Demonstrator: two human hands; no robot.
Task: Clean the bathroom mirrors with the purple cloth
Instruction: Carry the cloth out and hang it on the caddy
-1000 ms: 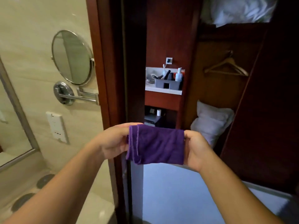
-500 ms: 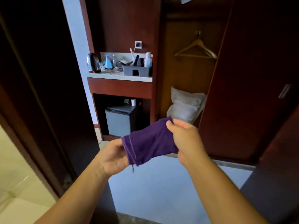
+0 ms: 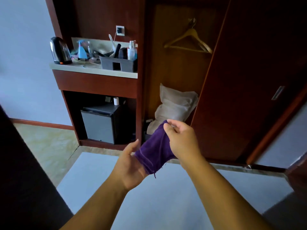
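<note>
My right hand (image 3: pixel 181 140) pinched purple cloth (image 3: pixel 153 151) at top corner, fingers closed on it. My left hand (image 3: pixel 131 165) lay open, palm under cloth's lower edge, fingers spread.

We see dark red wood cabinetry (image 3: pixel 99 15) at upper centre, a pale counter (image 3: pixel 93 70), a minifridge (image 3: pixel 99 125) below, and a blue-grey wall (image 3: pixel 25 63) at left.
</note>
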